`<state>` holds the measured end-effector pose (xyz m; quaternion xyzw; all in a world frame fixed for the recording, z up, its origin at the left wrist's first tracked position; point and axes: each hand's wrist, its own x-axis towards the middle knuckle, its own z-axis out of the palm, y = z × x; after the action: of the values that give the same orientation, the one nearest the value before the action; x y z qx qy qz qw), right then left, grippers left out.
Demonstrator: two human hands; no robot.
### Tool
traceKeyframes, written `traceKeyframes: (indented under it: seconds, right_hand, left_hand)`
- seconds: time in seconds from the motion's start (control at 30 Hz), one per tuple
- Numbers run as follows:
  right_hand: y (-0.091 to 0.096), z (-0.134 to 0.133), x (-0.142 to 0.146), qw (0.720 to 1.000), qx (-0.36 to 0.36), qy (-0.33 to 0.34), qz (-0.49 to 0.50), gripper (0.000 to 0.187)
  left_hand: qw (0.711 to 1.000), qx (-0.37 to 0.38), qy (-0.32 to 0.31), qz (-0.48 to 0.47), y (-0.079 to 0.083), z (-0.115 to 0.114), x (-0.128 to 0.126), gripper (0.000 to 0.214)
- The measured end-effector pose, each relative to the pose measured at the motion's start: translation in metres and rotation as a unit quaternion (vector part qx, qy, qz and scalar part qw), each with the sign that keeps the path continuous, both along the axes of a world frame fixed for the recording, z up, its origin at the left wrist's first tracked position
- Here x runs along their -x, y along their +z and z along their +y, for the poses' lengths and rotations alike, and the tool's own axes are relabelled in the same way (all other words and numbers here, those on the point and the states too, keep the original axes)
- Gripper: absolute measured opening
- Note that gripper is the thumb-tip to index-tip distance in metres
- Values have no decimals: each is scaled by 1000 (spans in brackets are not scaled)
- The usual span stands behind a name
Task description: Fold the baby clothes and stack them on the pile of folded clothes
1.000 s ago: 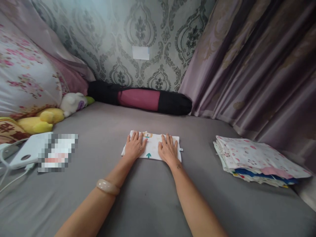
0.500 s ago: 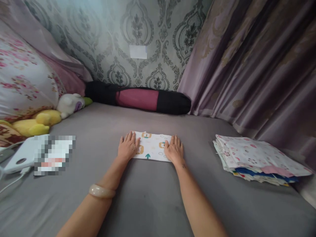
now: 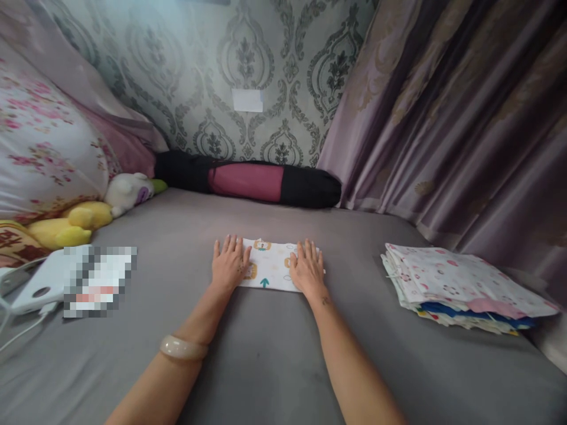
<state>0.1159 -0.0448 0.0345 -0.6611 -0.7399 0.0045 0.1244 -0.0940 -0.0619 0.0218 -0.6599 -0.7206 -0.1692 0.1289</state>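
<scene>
A folded white cloth (image 3: 270, 265) printed with lions and a green arrow lies flat on the grey bed sheet (image 3: 261, 354). My left hand (image 3: 229, 264) rests palm down over its left end, fingers stretched out and slightly apart. Over the right end my right hand (image 3: 307, 267) lies flat too, its fingers extended. Both palms hide the ends of the cloth, though a sliver of it shows past the right fingers.
At the right sits a stack of folded cloths (image 3: 460, 277). A white power bank (image 3: 48, 277) with cables lies at the left, beside a blurred-out item (image 3: 100, 283). Plush toys (image 3: 62, 227) line the left edge. A black and maroon long bag (image 3: 245, 180) lies along the wall.
My right hand has slid slightly left, inward over the cloth, uncovering a bit of its right edge. The left hand stays almost in place. The view has tilted up slightly.
</scene>
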Motion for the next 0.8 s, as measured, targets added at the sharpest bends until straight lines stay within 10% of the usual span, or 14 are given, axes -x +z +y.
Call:
traceKeyframes:
  seconds: [0.8]
  right_hand:
    - [-4,-10,20,999,-4,41,3,52]
  left_hand:
    - [993,56,-102,-26,-5,-2,-31,55]
